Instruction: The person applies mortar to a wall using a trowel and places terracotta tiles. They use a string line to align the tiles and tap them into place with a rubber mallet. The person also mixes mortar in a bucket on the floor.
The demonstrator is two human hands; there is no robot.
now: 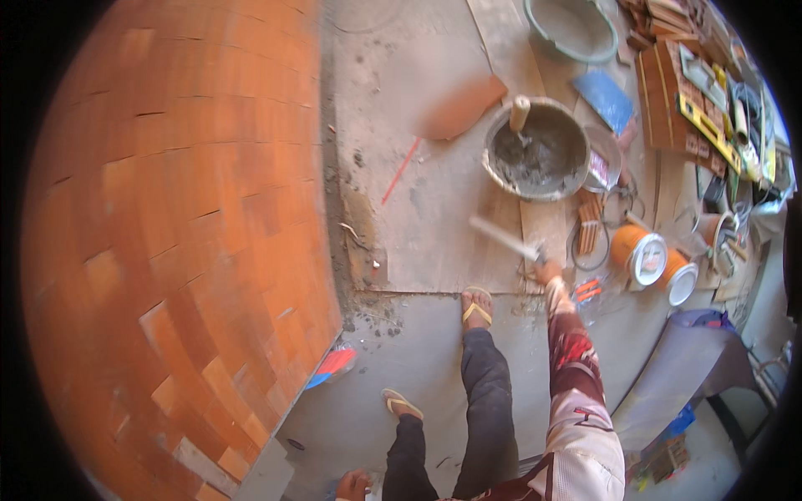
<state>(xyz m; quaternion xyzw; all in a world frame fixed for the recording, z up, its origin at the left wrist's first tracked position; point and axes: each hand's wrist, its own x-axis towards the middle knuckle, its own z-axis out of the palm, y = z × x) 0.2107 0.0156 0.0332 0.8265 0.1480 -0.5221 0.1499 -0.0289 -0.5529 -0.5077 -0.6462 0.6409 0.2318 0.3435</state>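
Out in front on the right, my right hand (pixel 547 272) is closed on a long, pale, flat tool (pixel 505 240), smeared by motion; its exact kind does not show. The tool points up and left over the dusty boards. My left hand (pixel 353 484) hangs low at the bottom edge beside my leg, its fingers curled; whatever it may hold is hidden. Beyond the right hand stands a round bucket of wet grey mortar (pixel 543 159), with a wooden-handled tool (pixel 520 113) sticking up from it. On the left rises a wall of orange brick tiles (pixel 200 209).
A green basin (pixel 576 29) and a blue sheet (pixel 603 98) lie farther off. Orange tubs (pixel 643 255), a stack of tiles (pixel 589 225) and a yellow level (pixel 708 132) crowd the right. A reddish-brown board (pixel 464 108) and a red stick (pixel 401 171) lie ahead.
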